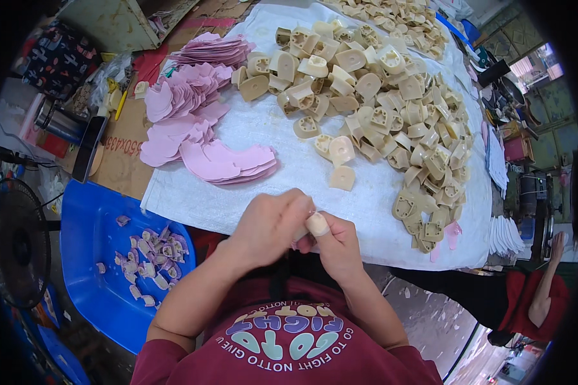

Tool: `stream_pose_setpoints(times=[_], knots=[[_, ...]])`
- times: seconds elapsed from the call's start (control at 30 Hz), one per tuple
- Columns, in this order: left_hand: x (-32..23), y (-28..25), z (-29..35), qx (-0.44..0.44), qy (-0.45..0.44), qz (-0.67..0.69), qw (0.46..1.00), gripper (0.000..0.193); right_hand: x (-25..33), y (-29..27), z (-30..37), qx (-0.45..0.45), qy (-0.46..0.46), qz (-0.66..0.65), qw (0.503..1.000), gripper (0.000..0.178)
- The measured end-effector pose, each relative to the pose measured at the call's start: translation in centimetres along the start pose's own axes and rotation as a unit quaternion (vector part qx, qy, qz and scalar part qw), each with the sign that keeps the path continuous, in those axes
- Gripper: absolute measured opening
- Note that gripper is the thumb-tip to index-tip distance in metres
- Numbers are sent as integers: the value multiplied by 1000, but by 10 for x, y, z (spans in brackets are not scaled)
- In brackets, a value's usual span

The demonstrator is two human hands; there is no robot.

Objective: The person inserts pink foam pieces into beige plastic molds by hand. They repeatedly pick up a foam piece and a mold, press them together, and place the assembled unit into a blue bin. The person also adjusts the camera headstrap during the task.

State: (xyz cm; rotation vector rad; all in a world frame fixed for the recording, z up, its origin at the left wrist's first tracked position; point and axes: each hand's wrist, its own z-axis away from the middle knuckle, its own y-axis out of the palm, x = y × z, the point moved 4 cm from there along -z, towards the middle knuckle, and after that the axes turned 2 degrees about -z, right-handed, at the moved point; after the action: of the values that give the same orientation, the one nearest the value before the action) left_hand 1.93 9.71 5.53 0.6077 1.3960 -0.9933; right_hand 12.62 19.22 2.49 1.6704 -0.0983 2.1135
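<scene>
In front of my chest, at the near edge of the white sheet, my two hands are close together. My left hand (pixel 275 221) is closed, fingers curled and knuckles up. My right hand (pixel 336 247) is closed against it, its thumb wrapped in a pale covering (pixel 316 223). A small pinkish edge shows between the fingers; the rest of what they hold is hidden. Just beyond lie loose beige shoe heels (pixel 342 178), part of a large heap (pixel 379 119). To the left, flat curved pink cut pieces (pixel 228 160) lie in overlapping stacks.
A blue basin (pixel 83 256) at lower left holds several heels covered in pink. White woven sheeting (pixel 270 131) covers the table. A phone (pixel 88 151), a yellow pen (pixel 121 106) and a fan (pixel 19 237) are at left. Another person (pixel 520 298) is at far right.
</scene>
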Motion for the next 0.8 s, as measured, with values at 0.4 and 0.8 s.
stream_pose_setpoints(times=[0.4,0.8], knots=[[20,-14,40,-191,4,38,981,37,-6,30,-21,95,98,47,990,33],[57,-125,141,-438,-37,-270,856,24,26,116,-116,42,-373,540,753,9]])
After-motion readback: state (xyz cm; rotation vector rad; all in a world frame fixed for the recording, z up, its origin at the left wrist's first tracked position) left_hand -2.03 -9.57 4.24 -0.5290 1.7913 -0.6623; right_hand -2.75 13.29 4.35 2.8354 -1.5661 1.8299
